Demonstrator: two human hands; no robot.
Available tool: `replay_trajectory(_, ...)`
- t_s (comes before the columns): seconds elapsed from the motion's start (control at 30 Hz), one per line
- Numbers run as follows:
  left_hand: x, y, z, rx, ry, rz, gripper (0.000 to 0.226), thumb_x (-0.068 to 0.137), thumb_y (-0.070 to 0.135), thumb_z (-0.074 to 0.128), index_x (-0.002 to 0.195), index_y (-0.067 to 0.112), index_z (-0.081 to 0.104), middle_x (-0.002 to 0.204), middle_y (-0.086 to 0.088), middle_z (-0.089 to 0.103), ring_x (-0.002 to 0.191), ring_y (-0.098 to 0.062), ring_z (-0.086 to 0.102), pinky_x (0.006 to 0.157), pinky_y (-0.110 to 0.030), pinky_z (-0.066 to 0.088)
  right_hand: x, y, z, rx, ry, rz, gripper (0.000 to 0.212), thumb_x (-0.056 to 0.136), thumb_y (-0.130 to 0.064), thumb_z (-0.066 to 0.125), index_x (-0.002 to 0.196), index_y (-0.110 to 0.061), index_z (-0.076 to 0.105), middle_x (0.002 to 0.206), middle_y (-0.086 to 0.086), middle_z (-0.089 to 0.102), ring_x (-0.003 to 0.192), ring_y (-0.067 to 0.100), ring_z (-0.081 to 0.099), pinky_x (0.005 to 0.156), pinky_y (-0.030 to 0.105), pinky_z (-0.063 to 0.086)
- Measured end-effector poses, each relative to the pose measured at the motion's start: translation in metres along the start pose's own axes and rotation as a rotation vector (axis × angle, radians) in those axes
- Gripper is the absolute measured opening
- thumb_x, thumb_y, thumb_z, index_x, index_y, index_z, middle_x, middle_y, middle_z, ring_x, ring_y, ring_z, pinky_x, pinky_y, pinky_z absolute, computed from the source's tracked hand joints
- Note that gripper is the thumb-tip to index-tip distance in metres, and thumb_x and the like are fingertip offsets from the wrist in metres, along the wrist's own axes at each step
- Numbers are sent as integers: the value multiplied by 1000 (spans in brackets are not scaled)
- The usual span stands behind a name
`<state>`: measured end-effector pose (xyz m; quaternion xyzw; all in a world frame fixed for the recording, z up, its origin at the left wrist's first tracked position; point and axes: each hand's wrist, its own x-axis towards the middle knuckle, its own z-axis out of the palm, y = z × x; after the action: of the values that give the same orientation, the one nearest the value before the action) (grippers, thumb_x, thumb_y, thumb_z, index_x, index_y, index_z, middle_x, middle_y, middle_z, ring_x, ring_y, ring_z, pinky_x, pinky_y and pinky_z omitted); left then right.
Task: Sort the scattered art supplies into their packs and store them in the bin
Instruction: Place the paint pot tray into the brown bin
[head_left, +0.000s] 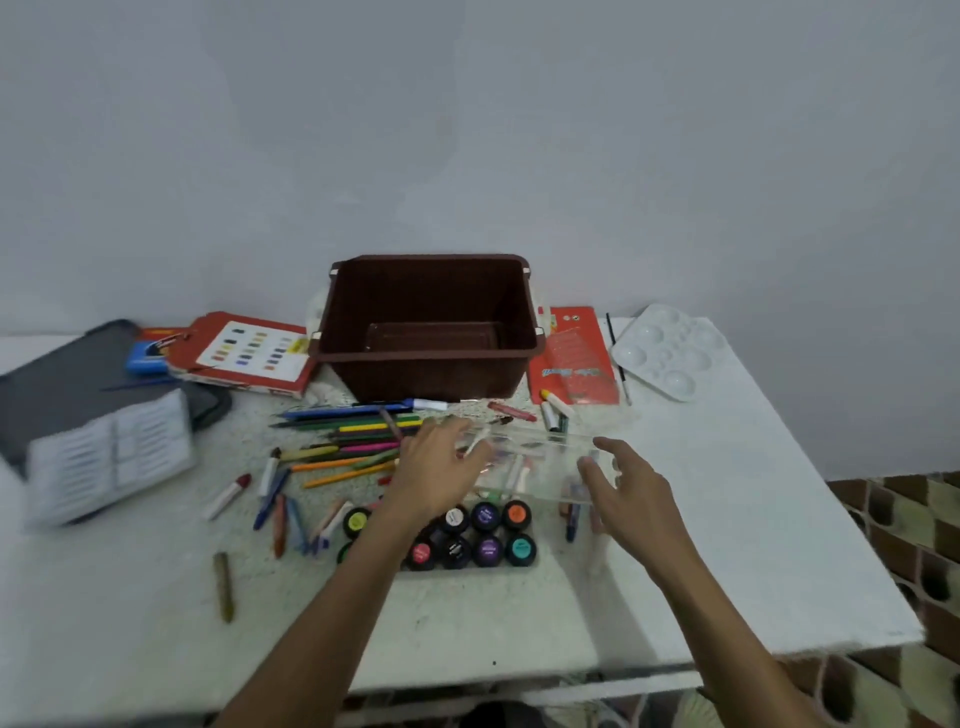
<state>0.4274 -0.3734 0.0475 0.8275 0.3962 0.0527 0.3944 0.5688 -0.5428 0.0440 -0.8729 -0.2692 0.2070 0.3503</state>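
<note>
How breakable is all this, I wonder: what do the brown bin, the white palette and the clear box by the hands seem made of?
Dark brown rectangular bin: moulded plastic, slightly glossy, with a rolled rim. White welled paint palette: likely plastic, smooth, with highlights in its wells. Clear flat box: probably hard transparent plastic; crayons show through it.

Left hand (441, 467) forward, right hand (631, 488) alongside, fingers spread (slightly blurred)

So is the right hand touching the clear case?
Cannot tell. Head view: right hand sits at the right end of the clear case, thumb overlapping its edge, but blur and see-through plastic hide contact or gap.
</note>
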Motion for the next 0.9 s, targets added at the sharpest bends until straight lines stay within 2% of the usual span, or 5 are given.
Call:
replay_trajectory(0.1,-25,-28,-18,-121,62,-77,45,90,49,59,125,21,63,128,-3,62,111,-18,61,99,-36,47,-16,-15,23,8,-42,-41,40,98,-40,52,135,-25,54,124,12,65,88,13,63,79,26,40)
replay_trajectory(0.27,-63,-73,-35,-195,128,-172,33,100,34,50,130,23,58,132,1,57,115,-16,55,99,-36,45,-38,-26,54,79,-44,-48,38,97,-39,54,133,-30,54,115,3,66,108,16,60,99,38,46)
replay_trajectory(0.57,-92,-99,-38,-369,275,-229,27,103,25,47,126,23,62,112,11,56,106,-9,49,85,-22,37,-58,-24,73,243,-1,23,43,95,-45,54,134,-26,54,128,4,63,111,17,60,97,48,50)
replay_trajectory(0.73,-92,-99,-33,-339,225,-255,42,103,28,45,142,13,50,142,-3,52,120,-14,50,92,-26,36,-60,-23,78,245,14,56,48,97,-40,53,140,-18,51,136,8,58,107,15,56,98,46,50)
replay_trajectory(0.9,-94,-93,-35,-371,329,-212,37,103,24,46,138,14,54,123,3,57,109,-6,47,71,-7,36,-60,-24,74,350,56,39,43,101,-30,51,140,-12,51,131,1,57,106,8,48,96,30,41)
